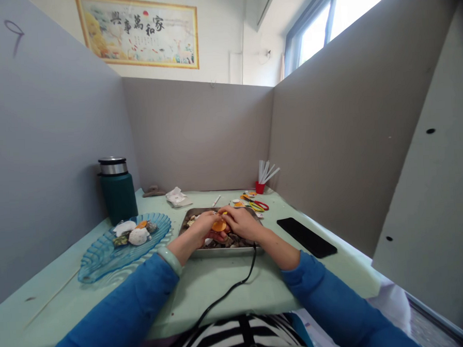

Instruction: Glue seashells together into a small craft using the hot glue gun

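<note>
Orange shell (pixel 219 226), seemingly, between both hands (pixel 204 228) (pixel 240 224); wall print (pixel 141 46): “家和萬事興”.

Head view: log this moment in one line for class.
left hand: holds orange shell | right hand: at orange shell | beneath: metal tray

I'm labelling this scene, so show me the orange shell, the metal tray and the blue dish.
Orange shell (pixel 219 226): head view, middle of its visible ribbed face.
Metal tray (pixel 222 252): head view, near wall.
Blue dish (pixel 103 255): head view, bare part near the shells.
</note>
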### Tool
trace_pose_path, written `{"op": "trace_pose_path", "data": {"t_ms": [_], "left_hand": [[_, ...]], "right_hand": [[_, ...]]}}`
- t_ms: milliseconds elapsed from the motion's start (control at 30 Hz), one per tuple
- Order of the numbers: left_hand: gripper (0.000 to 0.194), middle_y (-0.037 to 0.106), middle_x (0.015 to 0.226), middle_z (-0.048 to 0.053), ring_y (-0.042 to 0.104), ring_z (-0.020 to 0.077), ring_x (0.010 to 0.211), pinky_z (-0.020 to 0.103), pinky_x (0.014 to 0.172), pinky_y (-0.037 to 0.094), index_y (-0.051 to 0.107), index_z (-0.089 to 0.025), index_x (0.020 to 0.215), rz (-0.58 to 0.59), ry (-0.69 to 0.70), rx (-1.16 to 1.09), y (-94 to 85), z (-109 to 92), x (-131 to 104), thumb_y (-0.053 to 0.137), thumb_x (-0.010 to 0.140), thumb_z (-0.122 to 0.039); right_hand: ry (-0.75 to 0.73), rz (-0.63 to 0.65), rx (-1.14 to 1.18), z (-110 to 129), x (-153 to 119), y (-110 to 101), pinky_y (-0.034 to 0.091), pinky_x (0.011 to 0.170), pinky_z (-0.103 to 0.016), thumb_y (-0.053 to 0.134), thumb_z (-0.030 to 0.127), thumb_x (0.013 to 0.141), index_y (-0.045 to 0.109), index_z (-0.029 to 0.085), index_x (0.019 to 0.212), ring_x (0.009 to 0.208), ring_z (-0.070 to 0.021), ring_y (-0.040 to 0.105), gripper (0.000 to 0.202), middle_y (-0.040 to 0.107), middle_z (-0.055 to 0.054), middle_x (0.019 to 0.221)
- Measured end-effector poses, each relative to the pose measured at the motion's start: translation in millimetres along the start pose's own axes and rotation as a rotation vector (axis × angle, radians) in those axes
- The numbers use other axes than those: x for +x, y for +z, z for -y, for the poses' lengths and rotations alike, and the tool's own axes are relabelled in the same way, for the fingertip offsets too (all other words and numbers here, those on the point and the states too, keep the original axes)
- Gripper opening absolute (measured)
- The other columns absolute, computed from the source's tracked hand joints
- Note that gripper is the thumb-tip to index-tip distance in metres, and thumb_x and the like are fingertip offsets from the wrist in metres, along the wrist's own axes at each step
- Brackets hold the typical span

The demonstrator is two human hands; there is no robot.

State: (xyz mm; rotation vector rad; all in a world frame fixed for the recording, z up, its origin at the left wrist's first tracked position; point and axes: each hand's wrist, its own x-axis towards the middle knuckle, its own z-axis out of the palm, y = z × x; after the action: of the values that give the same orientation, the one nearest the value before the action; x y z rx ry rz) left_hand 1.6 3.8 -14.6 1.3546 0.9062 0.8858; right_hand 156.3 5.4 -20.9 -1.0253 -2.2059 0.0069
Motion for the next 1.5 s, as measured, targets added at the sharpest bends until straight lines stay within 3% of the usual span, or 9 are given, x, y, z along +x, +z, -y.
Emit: {"op": "trace_pose_path", "data": {"t_ms": [1500], "left_hand": [[0.008,0.06,0.061,0.006,0.056,0.0142,0.046,0.027,0.045,0.047,0.049,-0.014,0.08,-0.017,-0.003,0.024,0.5,-0.2,-1.0,0.047,0.077,-0.021]], "right_hand": [[0.009,0.004,0.023,-1.1,0.3,2.0,0.035,0.06,-0.021,0.04,0.024,0.089,0.058,0.02,0.103,0.061,-0.0115,0.053,0.023,0.063,0.0,0.07]]}}
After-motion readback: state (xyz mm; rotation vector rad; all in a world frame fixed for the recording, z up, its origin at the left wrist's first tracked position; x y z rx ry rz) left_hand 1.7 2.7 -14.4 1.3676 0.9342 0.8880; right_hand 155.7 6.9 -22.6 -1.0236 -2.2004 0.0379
